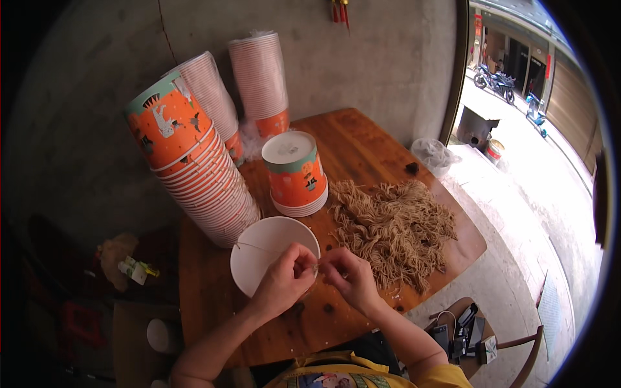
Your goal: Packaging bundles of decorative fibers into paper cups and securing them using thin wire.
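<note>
A white-lined paper bucket (253,265) lies before me on the wooden table with its open mouth facing me. Its far left rim has a thin tan string (260,248) running from it, across the mouth, toward my fingers. My left hand (284,279) is closed in a pinch on the string at the bucket's right rim. Close beside it, my right hand (351,277) pinches too, its fingertips at the same spot; the string's end between them is too small to make out. To the right lies a loose heap of tan strings (394,233).
A tall leaning stack of orange paper buckets (200,181) stands on the left of the table (349,139). Behind are two plastic-wrapped stacks (259,71) and a short upside-down bucket stack (297,184). A stool (466,330) with electronics stands at lower right.
</note>
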Tool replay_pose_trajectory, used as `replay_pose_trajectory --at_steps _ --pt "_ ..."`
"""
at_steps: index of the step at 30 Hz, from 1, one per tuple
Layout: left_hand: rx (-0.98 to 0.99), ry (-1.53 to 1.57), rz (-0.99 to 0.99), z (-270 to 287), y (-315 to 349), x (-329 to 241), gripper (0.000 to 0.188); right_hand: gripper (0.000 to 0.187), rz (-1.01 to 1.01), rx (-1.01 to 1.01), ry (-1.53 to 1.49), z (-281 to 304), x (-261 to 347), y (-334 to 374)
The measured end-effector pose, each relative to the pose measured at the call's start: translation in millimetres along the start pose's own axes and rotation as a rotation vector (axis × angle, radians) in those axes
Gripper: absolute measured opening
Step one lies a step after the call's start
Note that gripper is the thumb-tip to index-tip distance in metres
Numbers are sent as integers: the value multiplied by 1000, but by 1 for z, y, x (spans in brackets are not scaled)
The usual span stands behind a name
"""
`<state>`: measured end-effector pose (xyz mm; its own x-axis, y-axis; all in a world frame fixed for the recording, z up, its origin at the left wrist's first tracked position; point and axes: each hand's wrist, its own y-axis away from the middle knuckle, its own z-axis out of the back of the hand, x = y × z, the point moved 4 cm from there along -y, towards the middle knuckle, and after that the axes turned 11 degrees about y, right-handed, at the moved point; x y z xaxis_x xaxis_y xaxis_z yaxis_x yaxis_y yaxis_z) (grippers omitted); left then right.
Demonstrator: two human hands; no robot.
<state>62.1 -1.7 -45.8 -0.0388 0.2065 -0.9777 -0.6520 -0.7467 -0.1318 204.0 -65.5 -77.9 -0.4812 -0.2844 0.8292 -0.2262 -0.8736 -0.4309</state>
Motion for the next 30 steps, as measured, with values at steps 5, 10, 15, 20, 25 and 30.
replay_pose_trajectory --at_steps 5,10,15,20,25,30 --pt "-61 -213 -109 -2 4 -11 15 8 -1 8 -53 -1 1 0" --pt "-91 -454 -224 -8 4 -21 16 10 -95 2 -107 2 -6 2" --pt "-103 -432 -198 0 5 -18 12 10 -74 -24 -133 -2 -5 1" --pt "-67 -322 -68 1 3 -13 9 9 -48 -16 -113 0 -4 1" --pt "-41 -242 -7 1 2 -13 12 9 -32 13 -130 1 -8 1" --pt "-21 -140 30 2 0 -7 12 10 -9 29 -146 0 -9 1"
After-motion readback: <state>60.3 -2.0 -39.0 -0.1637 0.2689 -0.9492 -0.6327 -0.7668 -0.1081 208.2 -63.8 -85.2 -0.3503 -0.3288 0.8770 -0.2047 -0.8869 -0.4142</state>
